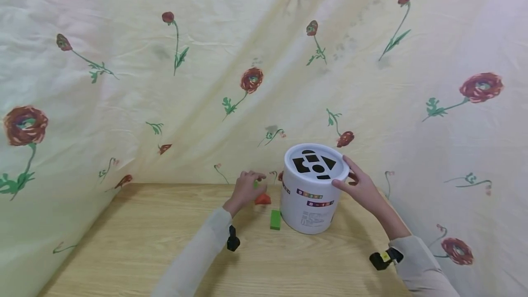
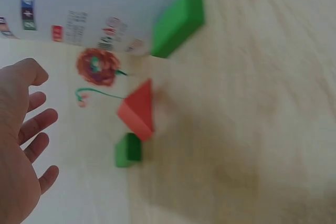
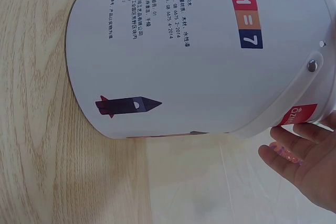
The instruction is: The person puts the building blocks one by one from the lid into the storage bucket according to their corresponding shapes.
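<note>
Far left and behind, a flowered cloth [image 1: 123,81] hangs as backdrop and drapes onto the far edge of the wooden table [image 1: 144,242].

Your left hand [image 1: 244,190] sits at the far side of the table, left of the bucket, hovering over the small blocks. In the left wrist view its fingers [image 2: 37,124] are spread and loosely bent, holding nothing; the head view shows the fingertips right by a small green block [image 2: 127,150], but contact is unclear. Just beside that block lies the red triangle block [image 2: 139,109], near your fingers. Nearer you, the long green block [image 1: 275,219] lies flat on the table, just beside the bucket's left base.

The white bucket [image 1: 311,191] stands upright in the middle-right of the table, its lid [image 1: 315,164] on, with black shape holes cut in it.

Your right hand [image 1: 360,187] rests on the bucket's right side by the rim, fingers [image 3: 286,153] fairly straight and slightly apart, steadying rather than gripping.

Step in hand, as I judge it: picking a block to post through the lid, none lifted yet. The next move likely calls for you to close the left fingers on the small green block or the red triangle, lift it, then match it to its hole while the right hand keeps the bucket from sliding.
</note>
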Tool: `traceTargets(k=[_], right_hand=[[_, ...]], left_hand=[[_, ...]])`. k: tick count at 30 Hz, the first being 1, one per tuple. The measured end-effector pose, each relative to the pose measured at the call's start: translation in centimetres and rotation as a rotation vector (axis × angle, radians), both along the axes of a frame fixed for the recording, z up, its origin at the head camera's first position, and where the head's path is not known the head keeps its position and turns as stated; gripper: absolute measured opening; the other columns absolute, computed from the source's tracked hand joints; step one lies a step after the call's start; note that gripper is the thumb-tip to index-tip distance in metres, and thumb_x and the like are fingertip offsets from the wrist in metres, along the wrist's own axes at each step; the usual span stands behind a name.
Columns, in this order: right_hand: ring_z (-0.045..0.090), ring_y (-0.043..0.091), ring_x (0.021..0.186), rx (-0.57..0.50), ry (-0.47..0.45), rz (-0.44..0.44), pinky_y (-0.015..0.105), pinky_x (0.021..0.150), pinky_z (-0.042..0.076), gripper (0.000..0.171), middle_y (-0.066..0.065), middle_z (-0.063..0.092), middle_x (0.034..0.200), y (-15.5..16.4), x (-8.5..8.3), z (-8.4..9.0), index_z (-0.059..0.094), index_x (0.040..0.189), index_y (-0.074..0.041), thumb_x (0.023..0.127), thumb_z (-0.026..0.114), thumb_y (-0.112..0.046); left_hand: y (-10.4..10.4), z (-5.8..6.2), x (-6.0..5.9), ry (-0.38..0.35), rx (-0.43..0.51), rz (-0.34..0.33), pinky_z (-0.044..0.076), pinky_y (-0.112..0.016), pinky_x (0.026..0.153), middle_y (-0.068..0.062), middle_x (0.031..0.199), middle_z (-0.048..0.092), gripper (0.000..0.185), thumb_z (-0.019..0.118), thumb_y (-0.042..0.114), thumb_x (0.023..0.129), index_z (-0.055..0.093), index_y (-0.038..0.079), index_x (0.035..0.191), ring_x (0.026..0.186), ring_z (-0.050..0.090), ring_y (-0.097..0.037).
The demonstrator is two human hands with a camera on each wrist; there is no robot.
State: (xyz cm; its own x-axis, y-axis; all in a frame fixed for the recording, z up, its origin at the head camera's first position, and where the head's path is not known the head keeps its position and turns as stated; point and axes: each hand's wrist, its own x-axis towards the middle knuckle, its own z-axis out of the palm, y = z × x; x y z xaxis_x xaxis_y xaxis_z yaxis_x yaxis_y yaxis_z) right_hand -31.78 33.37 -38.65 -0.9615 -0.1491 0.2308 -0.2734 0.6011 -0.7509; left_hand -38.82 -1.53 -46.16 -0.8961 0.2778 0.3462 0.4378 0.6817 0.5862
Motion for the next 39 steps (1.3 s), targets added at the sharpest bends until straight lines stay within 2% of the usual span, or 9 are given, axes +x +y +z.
traceTargets(k=[6, 14, 23, 31, 39], right_hand=[[0.029, 0.057, 0.146, -0.005, 0.005, 0.002, 0.070, 0.112, 0.031, 0.095, 0.023, 0.017, 0.169, 0.1, 0.0, 0.0, 0.008, 0.165, -0.013, 0.097, 0.069, -0.039], [0.029, 0.057, 0.146, -0.005, 0.006, -0.004, 0.070, 0.112, 0.031, 0.095, 0.023, 0.018, 0.168, 0.1, -0.1, 0.0, 0.008, 0.165, -0.014, 0.097, 0.069, -0.040], [0.029, 0.056, 0.146, -0.010, 0.011, 0.004, 0.071, 0.112, 0.031, 0.094, 0.022, 0.017, 0.169, 0.0, -0.1, -0.2, 0.009, 0.165, -0.015, 0.097, 0.069, -0.039], [0.031, 0.056, 0.145, -0.005, 0.009, -0.004, 0.070, 0.111, 0.032, 0.094, 0.022, 0.018, 0.168, -0.2, -0.1, -0.2, 0.008, 0.165, -0.014, 0.097, 0.069, -0.040], [0.031, 0.055, 0.145, -0.008, 0.007, -0.009, 0.070, 0.111, 0.032, 0.094, 0.022, 0.019, 0.168, -0.1, 0.0, -0.1, 0.009, 0.165, -0.014, 0.097, 0.069, -0.039]], left_hand=[[-0.4, -1.6, 0.3, -0.045, -0.038, -0.029, 0.045, -0.046, 0.091, -0.012, 0.121, 0.070, 0.034, 0.073, 0.020, 0.094, 0.070, 0.006, 0.125, 0.105, 0.051, -0.026], [-0.3, -2.7, 0.5, -0.058, -0.067, -0.070, 0.041, -0.035, 0.085, -0.009, 0.127, 0.071, 0.041, 0.077, 0.018, 0.090, 0.069, 0.005, 0.127, 0.100, 0.048, -0.022], [-0.1, -3.8, 0.1, -0.094, -0.085, -0.052, 0.043, -0.045, 0.094, -0.009, 0.130, 0.069, 0.041, 0.075, 0.021, 0.092, 0.068, 0.006, 0.130, 0.108, 0.052, -0.026], [0.1, -4.2, -0.1, -0.111, -0.092, -0.019, 0.044, -0.045, 0.092, -0.010, 0.127, 0.070, 0.039, 0.074, 0.024, 0.093, 0.069, 0.006, 0.128, 0.106, 0.052, -0.026], [0.1, -3.9, 0.2, -0.121, -0.107, -0.023, 0.040, -0.048, 0.095, -0.008, 0.118, 0.070, 0.046, 0.082, 0.021, 0.086, 0.068, 0.007, 0.128, 0.111, 0.051, -0.028]])
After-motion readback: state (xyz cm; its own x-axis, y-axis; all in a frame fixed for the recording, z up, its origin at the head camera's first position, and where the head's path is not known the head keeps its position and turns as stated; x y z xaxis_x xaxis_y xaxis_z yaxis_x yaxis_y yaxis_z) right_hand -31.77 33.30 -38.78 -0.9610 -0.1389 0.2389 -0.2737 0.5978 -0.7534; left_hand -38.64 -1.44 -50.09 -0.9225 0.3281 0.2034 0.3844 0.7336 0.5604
